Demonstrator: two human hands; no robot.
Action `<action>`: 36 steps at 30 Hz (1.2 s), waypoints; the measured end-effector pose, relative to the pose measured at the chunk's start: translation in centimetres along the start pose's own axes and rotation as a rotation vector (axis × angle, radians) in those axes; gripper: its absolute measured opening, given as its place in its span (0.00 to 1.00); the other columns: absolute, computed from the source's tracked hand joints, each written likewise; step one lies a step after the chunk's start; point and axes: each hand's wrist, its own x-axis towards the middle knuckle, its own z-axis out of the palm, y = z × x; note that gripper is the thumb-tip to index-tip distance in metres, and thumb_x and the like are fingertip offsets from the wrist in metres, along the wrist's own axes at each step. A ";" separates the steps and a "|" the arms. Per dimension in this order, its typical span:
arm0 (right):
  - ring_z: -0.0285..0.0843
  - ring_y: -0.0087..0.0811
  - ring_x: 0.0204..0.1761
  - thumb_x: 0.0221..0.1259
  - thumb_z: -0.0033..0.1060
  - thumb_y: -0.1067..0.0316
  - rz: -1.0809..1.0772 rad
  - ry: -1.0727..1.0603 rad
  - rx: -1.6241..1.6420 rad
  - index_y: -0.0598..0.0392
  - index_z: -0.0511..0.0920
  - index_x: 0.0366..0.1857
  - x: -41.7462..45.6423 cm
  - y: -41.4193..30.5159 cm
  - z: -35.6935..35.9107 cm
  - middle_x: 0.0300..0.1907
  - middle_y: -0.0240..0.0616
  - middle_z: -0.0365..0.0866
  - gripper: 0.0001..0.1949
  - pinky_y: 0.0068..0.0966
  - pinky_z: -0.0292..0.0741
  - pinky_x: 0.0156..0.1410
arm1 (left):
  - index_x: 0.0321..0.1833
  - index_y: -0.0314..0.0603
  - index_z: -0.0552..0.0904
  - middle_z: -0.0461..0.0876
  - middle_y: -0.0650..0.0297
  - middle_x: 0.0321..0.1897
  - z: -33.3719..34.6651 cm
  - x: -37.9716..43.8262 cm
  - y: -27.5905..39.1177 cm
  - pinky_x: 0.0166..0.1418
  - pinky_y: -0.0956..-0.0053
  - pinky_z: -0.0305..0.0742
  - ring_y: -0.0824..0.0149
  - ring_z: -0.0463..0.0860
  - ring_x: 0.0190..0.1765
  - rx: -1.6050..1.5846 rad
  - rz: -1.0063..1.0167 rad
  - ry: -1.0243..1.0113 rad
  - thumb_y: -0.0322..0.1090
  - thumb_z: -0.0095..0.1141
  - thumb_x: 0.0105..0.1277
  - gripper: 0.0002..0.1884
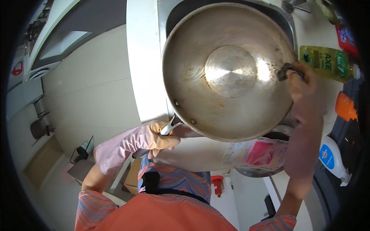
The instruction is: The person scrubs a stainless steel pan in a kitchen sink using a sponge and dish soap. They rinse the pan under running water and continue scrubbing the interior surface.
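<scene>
A large metal frying pan (231,112) is tilted over the sink, its stained inner face turned toward me. Brown marks show around its round base and on the right side of the wall. My left hand (156,137), in a pink rubber glove, is wrapped around the pan's handle (169,128). On the right, my gloved right hand (303,79) grips a dark scouring pad (284,72) against the pan's inner wall near the rim. That hand and forearm are blurred.
The steel sink (292,26) lies behind the pan. Along the right stand a yellow-green AXE dish soap bottle (323,62), an orange bottle (345,106) and a white spray bottle (332,157). A pink patterned packet (260,153) sits below the pan. A white counter (146,57) runs along the left.
</scene>
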 end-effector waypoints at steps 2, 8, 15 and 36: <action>0.83 0.38 0.39 0.64 0.66 0.63 -0.005 0.041 0.079 0.54 0.86 0.52 -1.7 0.2 0.0 0.47 0.46 0.87 0.15 0.32 0.78 0.50 | 0.35 0.36 0.86 0.83 0.59 0.17 0.0 0.0 -1.5 0.17 0.73 0.81 0.68 0.82 0.15 0.005 -0.017 0.032 0.33 0.62 0.66 0.07; 0.75 0.22 0.32 0.65 0.62 0.69 -0.013 0.068 -0.054 0.54 0.87 0.50 -4.3 -4.2 -3.6 0.36 0.35 0.84 0.12 0.21 0.73 0.41 | 0.60 0.37 0.80 0.88 0.55 0.35 -0.5 -0.5 -1.0 0.19 0.79 0.83 0.71 0.83 0.17 0.042 0.092 -0.045 0.28 0.54 0.67 0.19; 0.67 0.17 0.33 0.69 0.51 0.77 0.214 0.107 0.168 0.58 0.85 0.56 -5.7 -7.7 -5.5 0.46 0.32 0.86 0.16 0.16 0.68 0.44 | 0.70 0.28 0.74 0.83 0.44 0.61 -2.0 5.1 -8.0 0.24 0.81 0.87 0.71 0.85 0.20 -0.193 0.674 -0.310 0.20 0.54 0.64 0.28; 0.86 0.41 0.44 0.60 0.62 0.54 0.240 -0.403 -0.132 0.56 0.86 0.48 4.8 -1.0 3.5 0.41 0.46 0.89 0.19 0.36 0.77 0.54 | 0.58 0.30 0.80 0.84 0.58 0.36 2.6 -13.2 -2.8 0.34 0.74 0.84 0.66 0.86 0.36 0.079 0.301 -0.106 0.48 0.72 0.57 0.32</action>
